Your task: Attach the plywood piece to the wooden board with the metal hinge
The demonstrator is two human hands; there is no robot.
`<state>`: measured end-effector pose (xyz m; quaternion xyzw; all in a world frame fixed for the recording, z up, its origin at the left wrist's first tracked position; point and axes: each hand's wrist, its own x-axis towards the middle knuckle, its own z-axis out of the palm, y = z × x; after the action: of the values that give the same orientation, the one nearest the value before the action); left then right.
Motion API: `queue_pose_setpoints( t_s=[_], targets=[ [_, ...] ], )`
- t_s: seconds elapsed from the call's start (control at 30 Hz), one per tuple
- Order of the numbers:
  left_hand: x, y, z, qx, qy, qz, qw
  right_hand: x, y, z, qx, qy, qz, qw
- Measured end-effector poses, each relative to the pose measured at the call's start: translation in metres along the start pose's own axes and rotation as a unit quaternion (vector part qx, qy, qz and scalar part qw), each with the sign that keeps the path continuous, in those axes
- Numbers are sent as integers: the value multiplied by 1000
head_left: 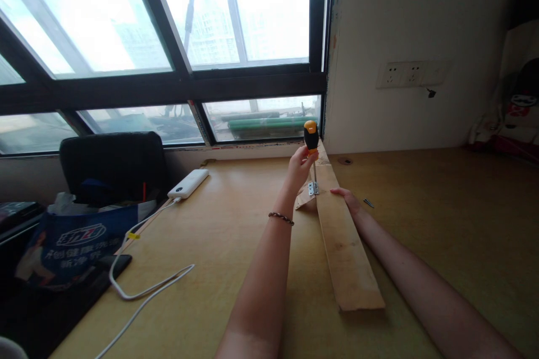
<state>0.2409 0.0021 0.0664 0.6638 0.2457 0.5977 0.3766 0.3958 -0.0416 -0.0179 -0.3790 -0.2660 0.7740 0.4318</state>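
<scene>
My left hand (pixel 301 164) is closed on the lower handle of a yellow and black screwdriver (pixel 311 136). The screwdriver stands upright, its shaft running down to a small metal hinge (pixel 312 188). That hinge lies at the left edge of a long wooden board (pixel 347 252) and reaches onto a smaller wood piece (pixel 306 199) beside it. Resting on the board's right edge is my right hand (pixel 346 197), fingers stretched across the top face; part of this hand is hidden at the board's side. Loose screws (pixel 368 202) lie on the table right of it.
The wooden table (pixel 236 224) runs back to the window and wall. A white power bank (pixel 188 184) with a white cable (pixel 143 293) lies on the left. Beyond the left edge are a black chair (pixel 113 165) and a blue bag (pixel 80 241).
</scene>
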Motion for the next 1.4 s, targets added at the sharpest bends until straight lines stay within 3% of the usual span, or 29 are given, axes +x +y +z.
queue_pose_setpoints(
  t_s=[0.3,0.43,0.6,0.8,1.0,1.17,1.4],
  targets=[
    [-6,-17,18,0,19,5,1000,-5,-3,6,-7,3,5,1000],
    [-10,-23,24,37,-6,-10,999,-3,-2,4,-11,8,12,1000],
    [-8,-17,22,74,31,4,997,-4,-2,4,-8,-12,1,1000],
    [-7,-8,18,62,45,22,997,-4,-1,5,-1,16,0,1000],
    [-6,-11,19,38,-9,19,999,-1,0,1,5,-25,-6,1000],
    [-6,-14,19,21,-54,1,998,0,-1,1,6,-8,-7,1000],
    [-6,-21,12,-45,-56,-41,997,3,0,-1,-8,17,-1,1000]
  ],
)
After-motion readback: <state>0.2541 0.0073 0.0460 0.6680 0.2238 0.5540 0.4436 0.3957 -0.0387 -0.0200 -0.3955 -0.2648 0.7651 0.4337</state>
